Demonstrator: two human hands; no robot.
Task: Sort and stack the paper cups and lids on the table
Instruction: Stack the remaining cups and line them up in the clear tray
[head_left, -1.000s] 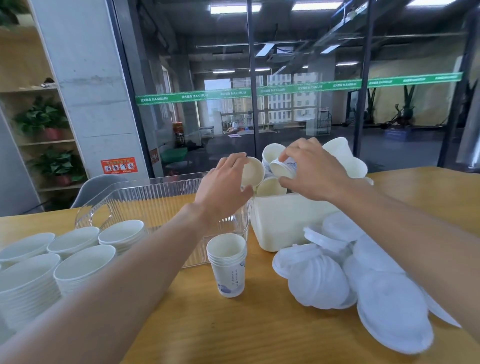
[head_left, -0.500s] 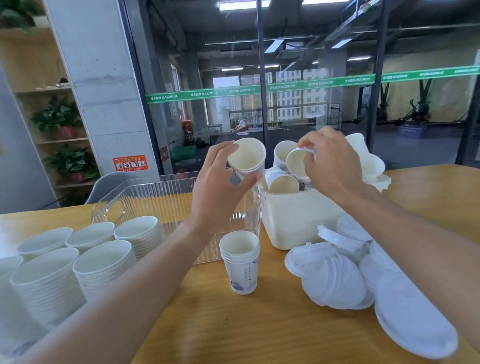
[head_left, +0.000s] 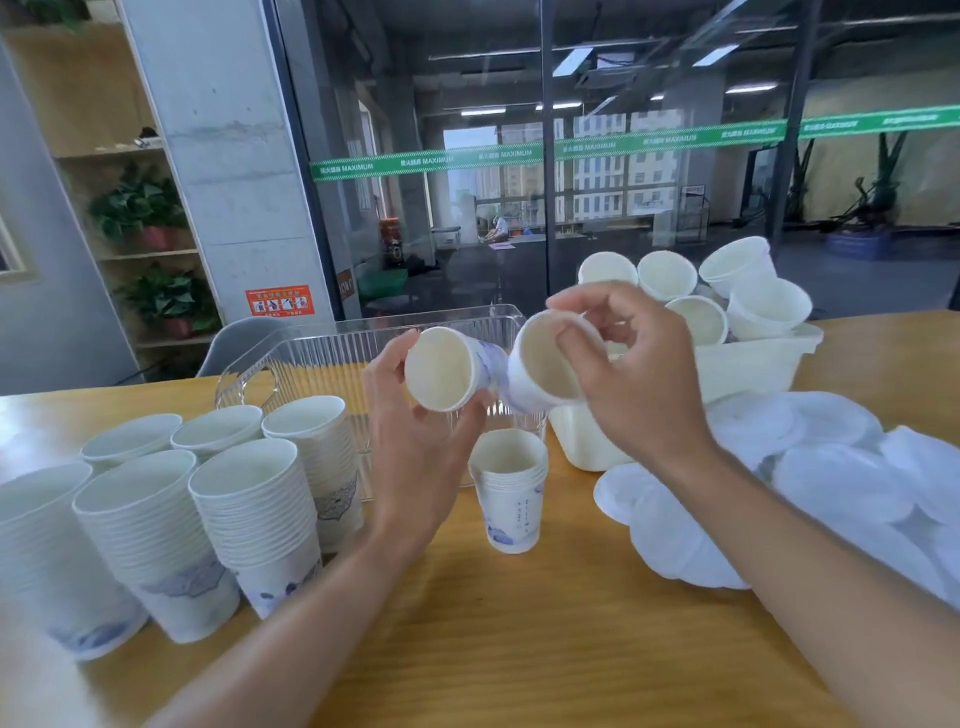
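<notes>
My left hand (head_left: 415, 447) grips a white paper cup (head_left: 444, 369) with blue print, its mouth tilted toward me. Beside it my right hand (head_left: 634, 379) holds a second paper cup (head_left: 545, 364) by the rim, also on its side. Both cups hang above a short stack of cups (head_left: 511, 488) standing on the wooden table. Several tall cup stacks (head_left: 254, 519) stand at the left. A white bin (head_left: 748, 364) behind my right hand holds several loose cups (head_left: 748, 291). White lids (head_left: 831, 467) lie piled at the right.
A clear ribbed plastic basket (head_left: 332, 358) stands behind the short stack, between the tall stacks and the white bin. Bare table surface (head_left: 545, 649) lies in front of me. A glass wall and a grey chair back are beyond the table's far edge.
Both hands lifted cups out of the white bin and brought them toward me, above the short stack. The view has shifted so the left cup stacks appear closer.
</notes>
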